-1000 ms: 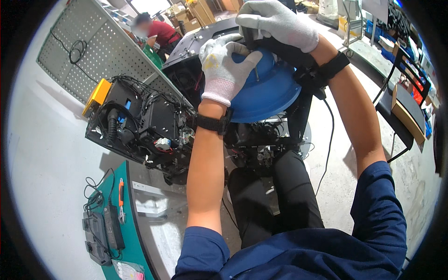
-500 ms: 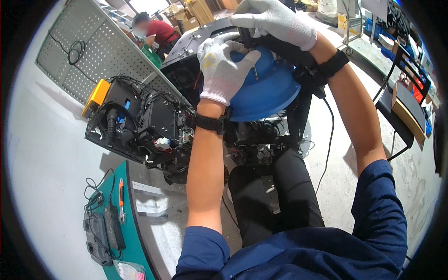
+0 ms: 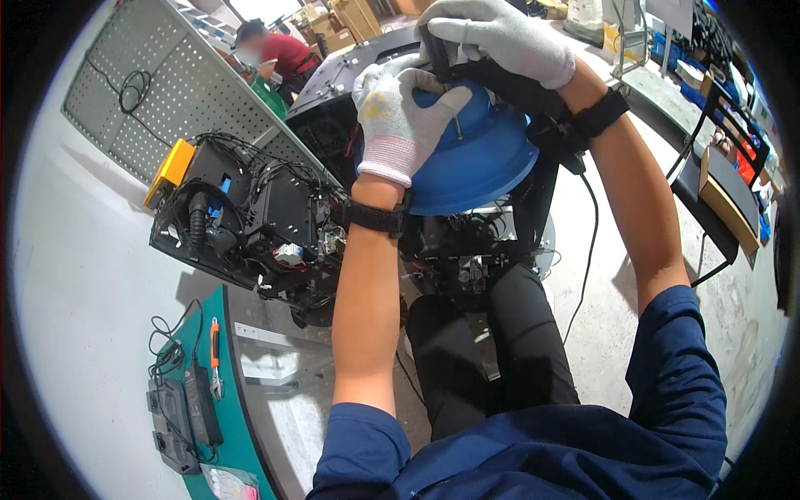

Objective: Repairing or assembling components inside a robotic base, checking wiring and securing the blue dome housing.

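At the far side of the blue dome (image 3: 479, 185), the head view shows the right hand (image 3: 512, 43), in a white glove, with its fingers closed on a black tool (image 3: 435, 52). Left of the dome's top, the left hand (image 3: 396, 117), also gloved, has its thumb and forefinger parted near the tool's lower end; whether the other fingers grasp anything cannot be told. Just beside that thumb, a thin metal rod (image 3: 457, 127) stands on the dome. The dome itself lies beyond the person's knees. To its left are a wired black machine (image 3: 287, 204) and a yellow box (image 3: 169, 173); farther left and nearer the person, a green mat (image 3: 237, 450) bears an orange-handled wrench (image 3: 216, 358) and a black adapter (image 3: 202, 404). Well right of the dome stands a chair (image 3: 723, 196). Beyond it, to the left, a person in red (image 3: 292, 57) bends forward.
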`<action>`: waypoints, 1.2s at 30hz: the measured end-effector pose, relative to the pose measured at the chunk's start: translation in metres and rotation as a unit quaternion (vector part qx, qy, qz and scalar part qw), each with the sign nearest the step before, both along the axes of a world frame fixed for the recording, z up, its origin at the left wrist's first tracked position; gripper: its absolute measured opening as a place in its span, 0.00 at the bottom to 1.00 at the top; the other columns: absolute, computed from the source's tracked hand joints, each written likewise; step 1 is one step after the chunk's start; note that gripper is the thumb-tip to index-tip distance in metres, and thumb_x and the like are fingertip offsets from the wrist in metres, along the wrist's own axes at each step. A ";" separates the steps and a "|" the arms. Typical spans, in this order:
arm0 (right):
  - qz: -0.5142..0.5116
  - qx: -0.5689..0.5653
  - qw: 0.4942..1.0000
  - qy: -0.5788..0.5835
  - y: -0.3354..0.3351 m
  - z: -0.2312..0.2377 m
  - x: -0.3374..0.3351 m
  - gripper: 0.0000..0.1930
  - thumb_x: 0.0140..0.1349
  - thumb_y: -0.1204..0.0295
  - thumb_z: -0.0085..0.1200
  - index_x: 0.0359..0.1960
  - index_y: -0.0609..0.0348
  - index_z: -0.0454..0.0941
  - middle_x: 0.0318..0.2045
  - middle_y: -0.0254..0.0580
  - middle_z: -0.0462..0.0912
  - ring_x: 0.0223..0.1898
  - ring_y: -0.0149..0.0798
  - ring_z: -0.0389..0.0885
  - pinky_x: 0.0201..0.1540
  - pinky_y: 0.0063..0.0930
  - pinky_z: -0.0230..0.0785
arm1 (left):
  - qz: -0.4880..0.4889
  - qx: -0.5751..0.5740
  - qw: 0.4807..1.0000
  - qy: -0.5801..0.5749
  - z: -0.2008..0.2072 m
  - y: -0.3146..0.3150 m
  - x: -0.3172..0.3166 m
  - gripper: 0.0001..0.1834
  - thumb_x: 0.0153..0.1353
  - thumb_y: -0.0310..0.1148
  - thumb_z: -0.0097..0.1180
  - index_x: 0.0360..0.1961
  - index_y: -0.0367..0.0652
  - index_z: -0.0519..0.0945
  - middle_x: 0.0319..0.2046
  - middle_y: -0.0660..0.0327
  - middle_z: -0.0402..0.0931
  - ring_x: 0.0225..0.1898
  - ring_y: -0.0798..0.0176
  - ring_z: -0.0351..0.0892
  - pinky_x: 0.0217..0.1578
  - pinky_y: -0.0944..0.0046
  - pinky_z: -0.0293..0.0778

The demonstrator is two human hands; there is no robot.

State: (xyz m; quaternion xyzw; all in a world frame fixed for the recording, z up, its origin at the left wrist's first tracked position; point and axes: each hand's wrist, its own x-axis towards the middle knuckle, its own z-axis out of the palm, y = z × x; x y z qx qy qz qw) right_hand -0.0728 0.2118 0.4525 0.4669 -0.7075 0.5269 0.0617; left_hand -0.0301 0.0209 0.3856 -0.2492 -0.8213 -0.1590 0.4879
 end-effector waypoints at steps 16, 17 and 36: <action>-0.045 0.038 0.998 0.035 0.002 0.008 0.018 0.17 0.66 0.61 0.59 0.45 0.65 0.83 0.32 0.34 0.84 0.36 0.25 0.77 0.42 0.24 0.72 | -0.031 0.009 0.999 0.000 0.000 0.000 0.000 0.24 0.48 0.49 0.73 0.26 0.37 0.80 0.28 0.56 0.77 0.34 0.51 0.77 0.40 0.55 0.71; -0.055 0.042 0.996 0.054 0.001 0.008 0.018 0.17 0.65 0.61 0.59 0.43 0.65 0.83 0.32 0.34 0.84 0.35 0.26 0.78 0.41 0.24 0.72 | -0.026 0.002 1.000 -0.003 0.003 0.000 0.003 0.24 0.48 0.50 0.74 0.26 0.37 0.80 0.27 0.56 0.77 0.33 0.51 0.76 0.40 0.55 0.71; 0.031 0.022 0.998 0.042 0.005 0.001 0.001 0.14 0.70 0.65 0.50 0.43 0.65 0.80 0.32 0.31 0.80 0.35 0.25 0.74 0.40 0.24 0.70 | -0.050 0.043 0.994 -0.090 0.004 0.003 0.002 0.17 0.52 0.40 0.71 0.32 0.36 0.84 0.28 0.57 0.82 0.32 0.57 0.81 0.39 0.59 0.75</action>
